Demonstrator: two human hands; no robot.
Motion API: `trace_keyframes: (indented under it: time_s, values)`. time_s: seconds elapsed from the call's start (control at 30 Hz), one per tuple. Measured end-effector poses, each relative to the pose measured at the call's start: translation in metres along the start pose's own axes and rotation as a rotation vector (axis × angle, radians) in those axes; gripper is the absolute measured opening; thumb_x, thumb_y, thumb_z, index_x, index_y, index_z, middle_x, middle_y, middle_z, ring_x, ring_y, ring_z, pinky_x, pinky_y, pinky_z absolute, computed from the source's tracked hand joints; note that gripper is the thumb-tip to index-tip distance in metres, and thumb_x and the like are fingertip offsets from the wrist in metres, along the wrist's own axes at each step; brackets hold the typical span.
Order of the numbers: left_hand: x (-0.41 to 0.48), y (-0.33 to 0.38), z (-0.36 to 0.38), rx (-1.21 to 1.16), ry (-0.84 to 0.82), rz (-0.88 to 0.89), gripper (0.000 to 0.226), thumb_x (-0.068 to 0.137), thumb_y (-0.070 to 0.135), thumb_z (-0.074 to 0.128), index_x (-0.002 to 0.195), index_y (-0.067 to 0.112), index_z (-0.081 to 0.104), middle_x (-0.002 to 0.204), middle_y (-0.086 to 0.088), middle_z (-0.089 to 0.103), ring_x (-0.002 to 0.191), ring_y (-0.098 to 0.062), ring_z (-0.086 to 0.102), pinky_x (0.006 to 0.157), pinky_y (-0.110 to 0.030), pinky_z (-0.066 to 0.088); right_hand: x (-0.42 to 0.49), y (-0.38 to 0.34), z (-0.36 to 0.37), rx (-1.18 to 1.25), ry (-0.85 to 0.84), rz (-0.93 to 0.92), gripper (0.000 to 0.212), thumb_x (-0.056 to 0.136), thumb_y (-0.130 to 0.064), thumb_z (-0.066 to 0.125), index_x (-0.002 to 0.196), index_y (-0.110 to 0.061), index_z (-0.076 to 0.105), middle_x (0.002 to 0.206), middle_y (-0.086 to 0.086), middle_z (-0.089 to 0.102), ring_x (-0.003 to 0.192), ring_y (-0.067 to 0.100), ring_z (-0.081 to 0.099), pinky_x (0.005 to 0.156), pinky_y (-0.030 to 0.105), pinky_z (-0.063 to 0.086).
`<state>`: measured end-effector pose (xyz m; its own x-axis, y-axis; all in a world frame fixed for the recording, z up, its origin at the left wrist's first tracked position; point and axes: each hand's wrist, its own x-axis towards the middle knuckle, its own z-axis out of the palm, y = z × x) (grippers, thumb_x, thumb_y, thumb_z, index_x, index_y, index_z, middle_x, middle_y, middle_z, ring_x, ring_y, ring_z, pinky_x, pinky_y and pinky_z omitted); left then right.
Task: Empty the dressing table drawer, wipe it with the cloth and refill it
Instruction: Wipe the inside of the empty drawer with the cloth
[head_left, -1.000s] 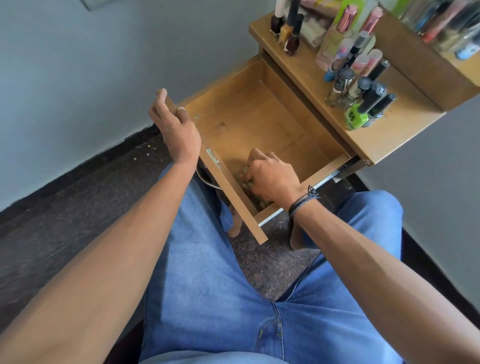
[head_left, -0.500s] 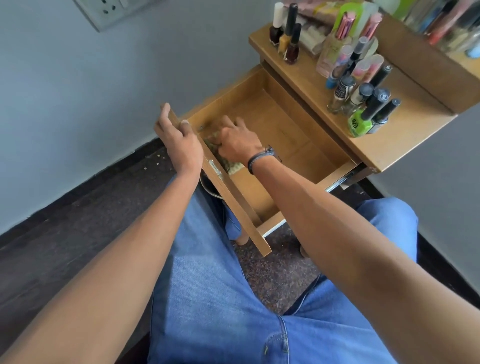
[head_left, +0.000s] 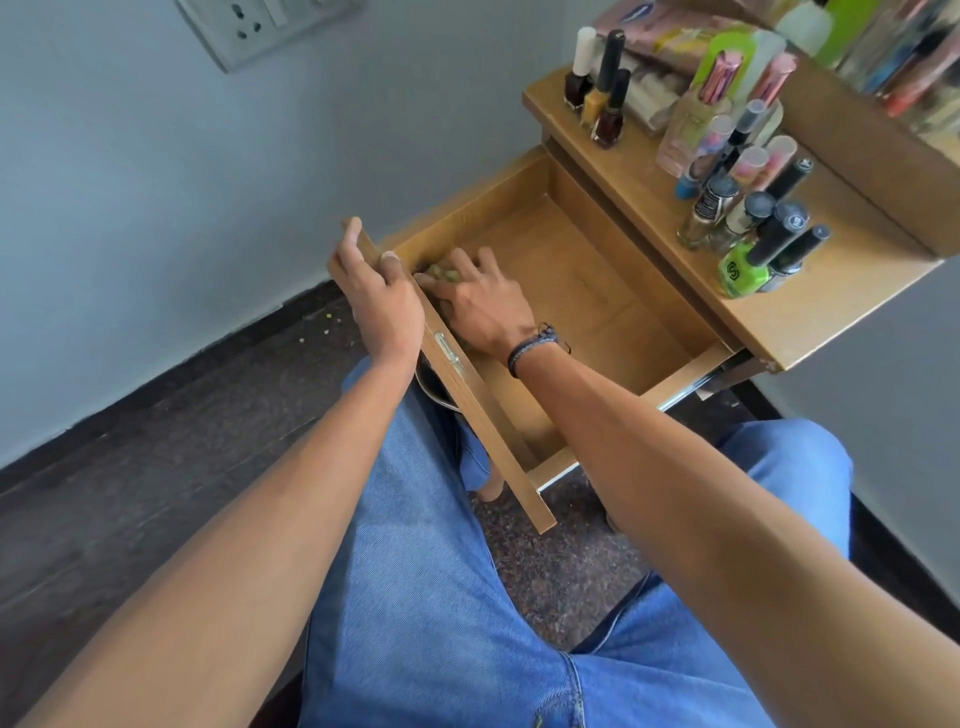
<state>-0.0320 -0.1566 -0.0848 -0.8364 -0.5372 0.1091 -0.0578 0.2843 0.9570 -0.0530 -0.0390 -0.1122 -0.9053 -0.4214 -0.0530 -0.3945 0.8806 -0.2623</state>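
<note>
the left hand (head_left: 379, 301) curls round the front edge of the drawer (head_left: 587, 291) to steady it while the right hand (head_left: 478, 306), fingers spread flat, presses the cloth (head_left: 440, 273) into the drawer's front corner to wipe it.

Black S-shaped emblem on green nail polish bottle (head_left: 740, 273), no words legible; neighbouring bottles (head_left: 707, 208), labels blurred

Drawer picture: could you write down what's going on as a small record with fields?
Drawer: pulled open, wooden floor mostly bare
Cloth: greenish, in the corner by the front panel
Right hand: presses on the cloth, fingers spread
Left hand: holds the front panel's top edge
Bottles: standing on the table top
</note>
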Motion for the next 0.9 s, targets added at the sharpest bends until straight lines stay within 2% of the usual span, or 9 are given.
trace_keyframes:
  time_s: [0.1, 0.27, 0.4, 0.5, 0.63, 0.73, 0.8, 0.9]
  values:
    - [0.0, 0.001, 0.0, 0.0, 0.007, -0.005, 0.049, 0.099, 0.001, 0.043, 0.147, 0.009, 0.043, 0.147, -0.012, 0.035, 0.137, -0.021, 0.044, 0.093, 0.001, 0.033, 0.004, -0.004, -0.004, -0.02, 0.009, 0.011, 0.04, 0.105, -0.037, 0.041, 0.144, -0.042, 0.051, 0.132, 0.006, 0.045, 0.12, 0.033, 0.041, 0.074, 0.042, 0.053]
    - [-0.001, 0.005, 0.001, 0.01, 0.018, -0.003, 0.049, 0.098, 0.0, 0.043, 0.147, 0.008, 0.042, 0.146, -0.011, 0.036, 0.136, -0.02, 0.045, 0.089, 0.005, 0.03, 0.011, -0.008, -0.01, 0.04, -0.008, 0.041, 0.039, 0.106, -0.035, 0.039, 0.141, -0.042, 0.053, 0.13, 0.004, 0.043, 0.12, 0.031, 0.039, 0.071, 0.039, 0.05]
    - [-0.002, 0.007, -0.001, 0.018, 0.012, -0.005, 0.049, 0.099, 0.0, 0.043, 0.147, 0.008, 0.042, 0.145, -0.01, 0.035, 0.12, -0.009, 0.046, 0.086, 0.004, 0.031, 0.008, -0.007, -0.011, 0.097, -0.011, 0.058, 0.038, 0.106, -0.036, 0.04, 0.14, -0.043, 0.056, 0.13, 0.001, 0.045, 0.117, 0.03, 0.039, 0.071, 0.038, 0.049]
    - [-0.002, 0.008, -0.002, 0.031, 0.008, -0.002, 0.049, 0.099, 0.001, 0.043, 0.147, 0.011, 0.043, 0.144, -0.01, 0.036, 0.115, -0.011, 0.05, 0.084, 0.003, 0.034, 0.003, -0.008, -0.012, 0.112, -0.03, 0.074, 0.038, 0.106, -0.031, 0.042, 0.138, -0.042, 0.059, 0.13, -0.001, 0.045, 0.117, 0.028, 0.038, 0.074, 0.04, 0.051]
    - [-0.004, 0.007, -0.001, 0.029, 0.008, 0.005, 0.047, 0.099, 0.001, 0.043, 0.146, 0.011, 0.044, 0.142, -0.006, 0.036, 0.117, -0.011, 0.05, 0.085, 0.002, 0.036, -0.019, -0.001, -0.011, 0.134, -0.041, 0.078, 0.036, 0.105, -0.034, 0.045, 0.137, -0.043, 0.06, 0.119, -0.001, 0.044, 0.115, 0.025, 0.037, 0.07, 0.038, 0.045]
    - [-0.005, 0.007, -0.001, 0.022, 0.01, -0.008, 0.047, 0.1, 0.001, 0.043, 0.146, 0.01, 0.044, 0.141, -0.005, 0.036, 0.115, -0.008, 0.049, 0.085, 0.001, 0.036, -0.022, -0.004, -0.009, 0.13, -0.028, 0.11, 0.041, 0.1, -0.023, 0.052, 0.135, -0.041, 0.062, 0.12, 0.0, 0.044, 0.119, 0.025, 0.037, 0.07, 0.038, 0.048]
    - [-0.004, 0.006, -0.001, 0.024, 0.011, -0.001, 0.047, 0.1, 0.001, 0.043, 0.145, 0.01, 0.045, 0.144, -0.009, 0.037, 0.118, -0.012, 0.05, 0.084, 0.001, 0.036, -0.012, -0.009, -0.01, 0.136, -0.008, 0.132, 0.043, 0.097, -0.018, 0.056, 0.133, -0.039, 0.065, 0.121, 0.0, 0.046, 0.12, 0.025, 0.038, 0.072, 0.039, 0.05]
    - [-0.002, 0.004, -0.001, 0.036, 0.01, 0.009, 0.046, 0.099, 0.002, 0.044, 0.144, 0.012, 0.046, 0.145, -0.011, 0.037, 0.131, -0.022, 0.049, 0.086, 0.002, 0.036, 0.005, -0.016, -0.011, 0.151, 0.031, 0.154, 0.033, 0.099, -0.025, 0.057, 0.127, -0.038, 0.068, 0.122, -0.001, 0.049, 0.117, 0.025, 0.04, 0.072, 0.041, 0.053]
